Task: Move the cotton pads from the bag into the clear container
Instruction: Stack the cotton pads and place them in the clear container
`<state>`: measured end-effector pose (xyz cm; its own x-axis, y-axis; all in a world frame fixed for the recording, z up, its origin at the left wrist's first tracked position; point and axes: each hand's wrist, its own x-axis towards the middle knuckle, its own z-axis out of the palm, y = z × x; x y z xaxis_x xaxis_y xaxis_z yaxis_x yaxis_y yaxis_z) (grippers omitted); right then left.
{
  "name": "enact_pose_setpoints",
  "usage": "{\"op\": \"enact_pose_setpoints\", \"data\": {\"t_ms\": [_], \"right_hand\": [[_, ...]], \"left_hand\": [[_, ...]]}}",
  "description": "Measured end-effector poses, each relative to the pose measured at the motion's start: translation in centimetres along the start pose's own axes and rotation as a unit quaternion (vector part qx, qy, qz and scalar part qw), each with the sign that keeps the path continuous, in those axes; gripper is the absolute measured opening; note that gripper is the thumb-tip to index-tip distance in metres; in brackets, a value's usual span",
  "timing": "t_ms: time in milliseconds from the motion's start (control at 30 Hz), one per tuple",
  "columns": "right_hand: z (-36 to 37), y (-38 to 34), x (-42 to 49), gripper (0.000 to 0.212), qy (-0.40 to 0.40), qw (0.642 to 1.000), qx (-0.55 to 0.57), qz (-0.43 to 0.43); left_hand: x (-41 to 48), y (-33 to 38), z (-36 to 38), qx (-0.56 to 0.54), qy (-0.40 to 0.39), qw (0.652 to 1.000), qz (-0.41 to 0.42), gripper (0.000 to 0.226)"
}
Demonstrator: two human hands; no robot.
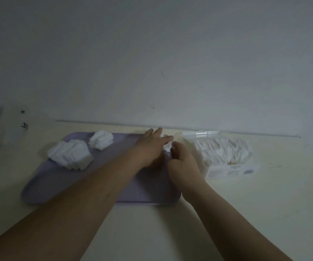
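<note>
— Cotton pads (168,146): where are they relative to the hands?
— Small white clump at frame centre, directly between both hands, at the upper right edge of the purple tray (57,185).
— Left hand?
— Left hand (150,150) comes in from the lower left and lies against the clump's left side. Fingers stretched out nearly straight, tips on the clump. Relaxed, no grip.
— Right hand?
— Right hand (183,161) sits just right of and below the clump. Fingers curled in, thumb and fingertips pinching the clump's right edge. Blurry, but a white bit shows at the tips.
— Other pads?
— Two piles at the tray's upper left, well apart from both hands: big stack (71,156) at the tray's left edge, smaller pile (101,139) just above and right of it.
— Container?
— Clear container (225,153) right of centre, just beside the right hand, off the tray on the cream table (265,204). Row of white pads inside. Clear lid (201,133) runs along its upper edge. Printed label (233,170) at its lower edge, text unreadable.
— Bag?
— Cannot tell. Cream-coloured object (178,137) just above the right fingertips, too blurred to name.
</note>
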<state>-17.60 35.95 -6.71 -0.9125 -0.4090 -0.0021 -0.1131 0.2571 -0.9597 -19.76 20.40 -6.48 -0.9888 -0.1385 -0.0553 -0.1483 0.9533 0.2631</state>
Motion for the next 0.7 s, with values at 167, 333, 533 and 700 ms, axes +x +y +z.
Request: {"op": "enact_pose_setpoints", "data": {"t_ms": [167, 333, 533, 700], "right_hand": [[-0.4, 0.1, 0.7, 0.031, -0.025, 1.000, -0.007, -0.018], [0.0, 0.8, 1.8, 0.069, -0.091, 0.985, -0.136, -0.056], [1.8, 0.5, 2.6, 0.089, -0.127, 0.969, -0.187, -0.105], [2.2, 1.5, 3.2, 0.031, -0.103, 0.971, -0.143, -0.160]], "left_hand": [[-0.7, -0.2, 0.5, 0.056, -0.005, 0.998, 0.032, 0.037], [-5.4, -2.7, 0.0, -0.020, 0.029, 0.997, 0.075, 0.046], [-9.4, -6.6, 0.3, -0.201, 0.117, 0.972, 0.028, 0.071], [-10.4, -7.3, 1.3, -0.278, 0.155, 0.948, 0.010, 0.044]]}}
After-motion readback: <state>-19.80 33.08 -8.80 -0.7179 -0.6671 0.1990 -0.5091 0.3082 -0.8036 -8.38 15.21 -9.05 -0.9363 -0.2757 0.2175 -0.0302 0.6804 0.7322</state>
